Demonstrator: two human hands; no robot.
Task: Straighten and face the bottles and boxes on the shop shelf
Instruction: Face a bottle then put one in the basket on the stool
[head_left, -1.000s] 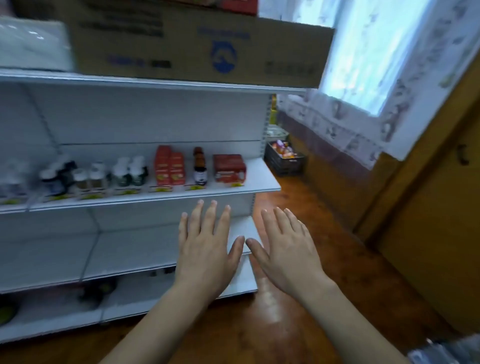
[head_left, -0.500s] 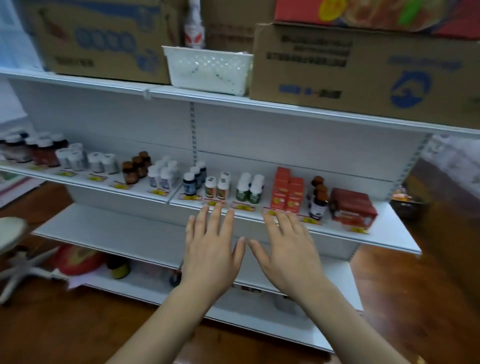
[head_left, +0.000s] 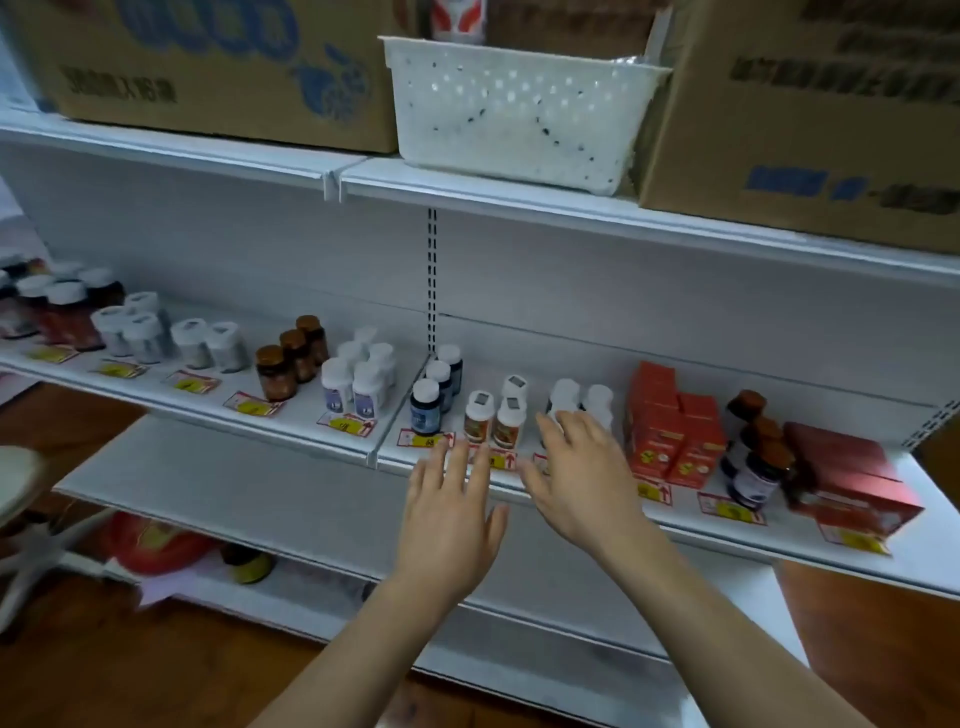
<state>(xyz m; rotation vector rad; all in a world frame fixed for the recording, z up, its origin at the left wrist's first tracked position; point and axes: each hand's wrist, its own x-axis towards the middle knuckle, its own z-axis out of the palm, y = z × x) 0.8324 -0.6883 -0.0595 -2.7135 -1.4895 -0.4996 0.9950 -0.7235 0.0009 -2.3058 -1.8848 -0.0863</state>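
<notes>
Small white-capped plastic bottles (head_left: 493, 415) stand upright in pairs just beyond the left hand (head_left: 449, 525). White bottles (head_left: 582, 402) stand at the right hand's (head_left: 582, 478) fingertips. Orange-red cardboard boxes (head_left: 670, 421) stand stacked right of that hand, dark brown-capped bottles (head_left: 753, 457) farther right.

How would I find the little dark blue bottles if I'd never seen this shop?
Look at the middle shelf, just right of the slotted post in the back wall. Three dark blue bottles with white caps stand in a row going backwards. Their neighbours are pale or orange-labelled; only these are dark blue.
</notes>
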